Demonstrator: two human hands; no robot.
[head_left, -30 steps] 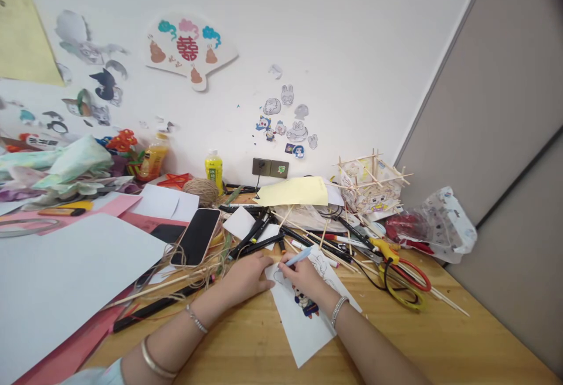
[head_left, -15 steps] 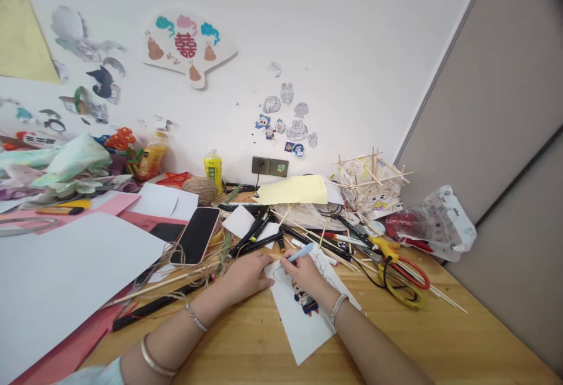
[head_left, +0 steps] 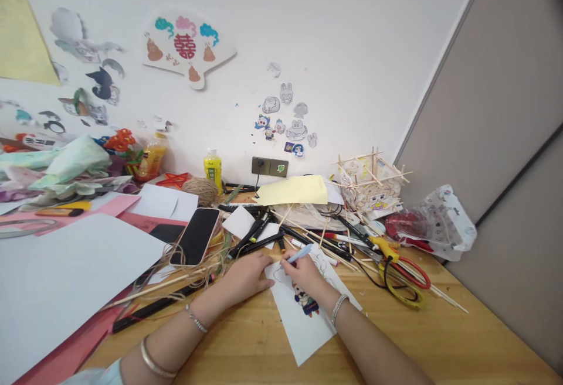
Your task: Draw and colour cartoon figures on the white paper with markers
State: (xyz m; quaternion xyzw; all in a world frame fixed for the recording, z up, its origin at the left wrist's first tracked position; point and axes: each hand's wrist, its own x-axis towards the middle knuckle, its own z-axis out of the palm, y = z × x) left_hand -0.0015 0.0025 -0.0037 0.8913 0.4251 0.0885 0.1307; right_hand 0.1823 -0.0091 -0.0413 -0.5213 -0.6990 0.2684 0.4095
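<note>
Evidently, our right hand [head_left: 303, 273] was curled round a light-blue pen [head_left: 302, 252] over the white drawing sheet [head_left: 303, 338], near five o'clock in our view. Our fingers hid the pen's tip, so we could not tell whether it touched. That hand also covered part of the drawing, including the coloured figure's [head_left: 307, 304] edge. Our left hand [head_left: 246, 276] lay loosely uncurled at the sheet's ten o'clock, its underside concealed, seemingly grasping nothing. Black markers [head_left: 264, 242] overlapped at its one o'clock; the frame cut off both forearms.
</note>
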